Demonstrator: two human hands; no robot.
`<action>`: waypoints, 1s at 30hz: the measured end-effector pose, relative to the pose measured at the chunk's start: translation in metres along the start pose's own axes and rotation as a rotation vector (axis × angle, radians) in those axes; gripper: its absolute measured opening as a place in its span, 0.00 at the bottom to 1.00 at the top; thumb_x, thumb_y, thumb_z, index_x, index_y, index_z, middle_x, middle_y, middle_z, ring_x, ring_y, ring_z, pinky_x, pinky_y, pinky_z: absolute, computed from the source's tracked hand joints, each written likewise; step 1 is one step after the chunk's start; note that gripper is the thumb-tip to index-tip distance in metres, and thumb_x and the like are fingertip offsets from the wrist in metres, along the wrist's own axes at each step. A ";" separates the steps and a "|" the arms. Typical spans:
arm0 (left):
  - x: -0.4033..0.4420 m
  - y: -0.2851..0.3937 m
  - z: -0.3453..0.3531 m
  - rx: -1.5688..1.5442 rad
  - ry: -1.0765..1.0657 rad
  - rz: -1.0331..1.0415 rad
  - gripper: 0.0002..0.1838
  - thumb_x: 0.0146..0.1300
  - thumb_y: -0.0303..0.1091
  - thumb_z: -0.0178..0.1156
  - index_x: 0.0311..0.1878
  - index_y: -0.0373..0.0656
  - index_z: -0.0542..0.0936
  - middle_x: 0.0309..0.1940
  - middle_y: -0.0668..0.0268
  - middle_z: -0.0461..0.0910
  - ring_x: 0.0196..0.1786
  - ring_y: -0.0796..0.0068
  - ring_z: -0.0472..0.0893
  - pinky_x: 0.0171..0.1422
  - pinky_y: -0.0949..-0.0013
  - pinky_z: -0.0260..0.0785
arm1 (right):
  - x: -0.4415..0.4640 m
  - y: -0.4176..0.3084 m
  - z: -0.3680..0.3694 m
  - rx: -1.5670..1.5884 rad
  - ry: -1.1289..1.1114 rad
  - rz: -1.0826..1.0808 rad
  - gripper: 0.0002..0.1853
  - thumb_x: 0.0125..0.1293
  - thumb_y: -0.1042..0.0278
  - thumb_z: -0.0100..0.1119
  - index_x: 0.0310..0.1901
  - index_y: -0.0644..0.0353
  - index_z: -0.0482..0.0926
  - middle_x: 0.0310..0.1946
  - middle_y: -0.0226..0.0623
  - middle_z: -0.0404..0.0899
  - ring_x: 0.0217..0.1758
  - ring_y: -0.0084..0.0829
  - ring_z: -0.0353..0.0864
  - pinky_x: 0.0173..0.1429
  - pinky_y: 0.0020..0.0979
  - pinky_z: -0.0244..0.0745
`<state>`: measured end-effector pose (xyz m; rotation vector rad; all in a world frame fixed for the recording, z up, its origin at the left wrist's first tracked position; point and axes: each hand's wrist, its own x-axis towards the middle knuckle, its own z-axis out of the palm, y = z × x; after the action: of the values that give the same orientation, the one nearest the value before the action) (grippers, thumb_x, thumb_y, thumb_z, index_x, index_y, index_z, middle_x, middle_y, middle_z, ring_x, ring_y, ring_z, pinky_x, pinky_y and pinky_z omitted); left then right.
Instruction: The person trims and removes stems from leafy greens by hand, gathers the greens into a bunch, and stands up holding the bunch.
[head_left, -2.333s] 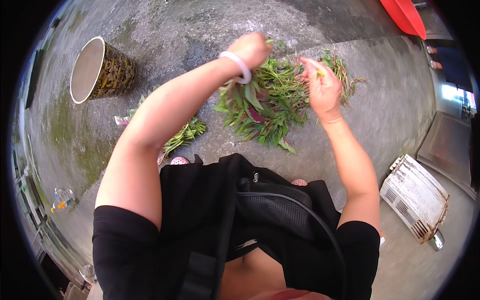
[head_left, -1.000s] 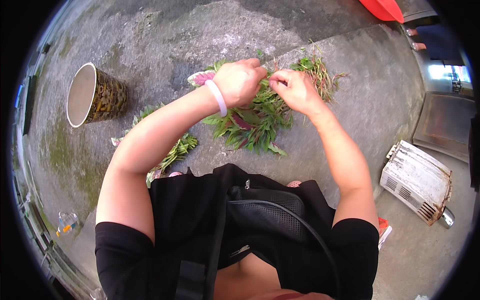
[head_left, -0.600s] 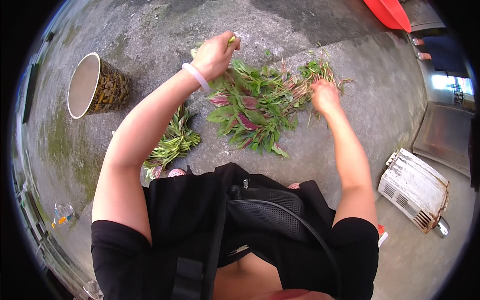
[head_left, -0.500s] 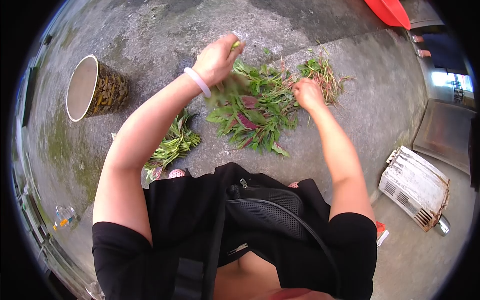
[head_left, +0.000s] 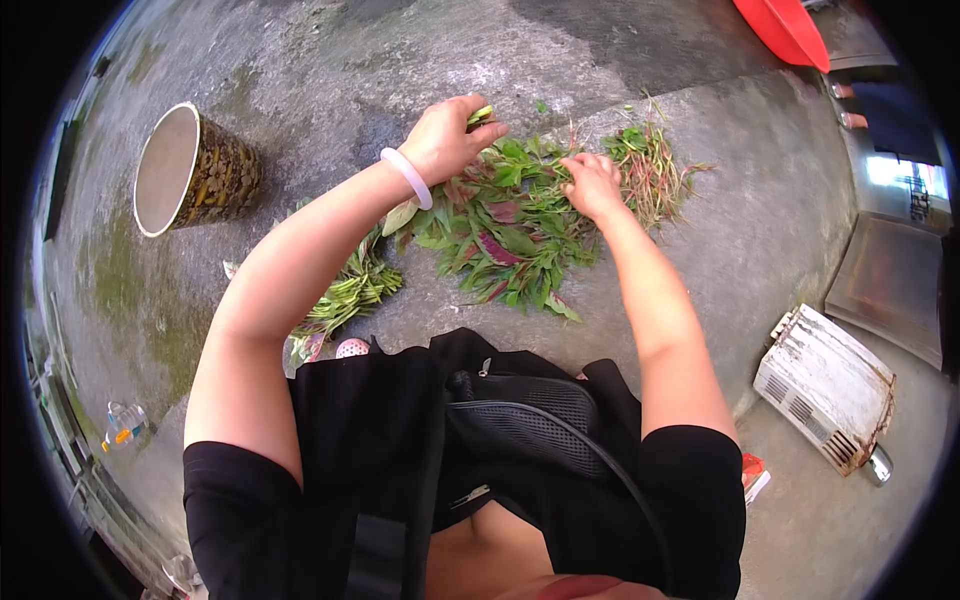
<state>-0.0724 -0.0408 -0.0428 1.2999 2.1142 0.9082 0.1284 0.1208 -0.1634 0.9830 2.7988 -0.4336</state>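
My left hand (head_left: 447, 140), a pale bracelet (head_left: 406, 177) at its wrist, is curled round a bunch of green stems (head_left: 480, 117), their cut ends poking out between my thumb and fingers. The loose pile of leafy greens (head_left: 510, 235), green with some purple-red leaves, lies on the concrete floor (head_left: 740, 240) between my hands, nearer my body than my fingers are. My right hand (head_left: 595, 187) is at the pile's right edge, fingers bent and thumb toward the leaves; I cannot tell whether it pinches a stem. Just beyond it, to the right, sits a tangle of thin reddish stems (head_left: 655, 185). A tied-looking bundle (head_left: 360, 290) lies under my left forearm, and a patterned bucket (head_left: 225, 175) stands farther left.
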 end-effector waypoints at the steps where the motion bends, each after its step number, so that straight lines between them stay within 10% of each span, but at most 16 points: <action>1: 0.003 0.004 0.001 -0.019 -0.011 -0.022 0.15 0.58 0.41 0.61 0.34 0.35 0.75 0.24 0.58 0.76 0.28 0.70 0.76 0.36 0.65 0.68 | -0.002 -0.003 -0.001 -0.033 0.000 -0.014 0.13 0.52 0.67 0.60 0.41 0.46 0.81 0.55 0.32 0.69 0.64 0.40 0.57 0.68 0.47 0.45; 7: -0.002 -0.004 -0.001 -0.043 0.037 0.071 0.13 0.59 0.39 0.61 0.33 0.37 0.75 0.21 0.64 0.74 0.24 0.77 0.73 0.31 0.69 0.67 | 0.013 0.002 -0.011 0.181 0.220 -0.044 0.04 0.55 0.68 0.58 0.33 0.50 0.79 0.44 0.33 0.76 0.57 0.37 0.67 0.64 0.44 0.54; 9: -0.004 -0.001 -0.012 -0.047 0.025 0.004 0.13 0.58 0.39 0.61 0.32 0.37 0.75 0.20 0.64 0.74 0.26 0.77 0.73 0.33 0.69 0.67 | 0.011 -0.001 -0.045 0.531 0.188 -0.025 0.05 0.58 0.69 0.58 0.36 0.56 0.78 0.32 0.33 0.81 0.39 0.33 0.80 0.47 0.32 0.72; 15: -0.001 0.005 -0.003 -0.089 0.029 0.187 0.09 0.55 0.35 0.61 0.34 0.40 0.79 0.31 0.57 0.76 0.35 0.60 0.77 0.43 0.62 0.70 | -0.010 -0.006 -0.103 1.279 -0.014 0.021 0.09 0.63 0.71 0.55 0.42 0.66 0.73 0.32 0.36 0.79 0.37 0.27 0.80 0.46 0.26 0.75; 30: -0.016 0.047 0.010 0.237 0.123 0.716 0.23 0.41 0.21 0.59 0.45 0.50 0.77 0.35 0.66 0.73 0.34 0.64 0.78 0.35 0.66 0.73 | -0.056 -0.059 -0.129 1.702 -0.310 -0.014 0.10 0.65 0.68 0.51 0.44 0.65 0.71 0.33 0.37 0.77 0.37 0.30 0.79 0.46 0.31 0.75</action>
<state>-0.0317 -0.0370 -0.0134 2.2519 1.8910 1.0423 0.1297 0.0843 -0.0156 0.7926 1.6085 -2.7535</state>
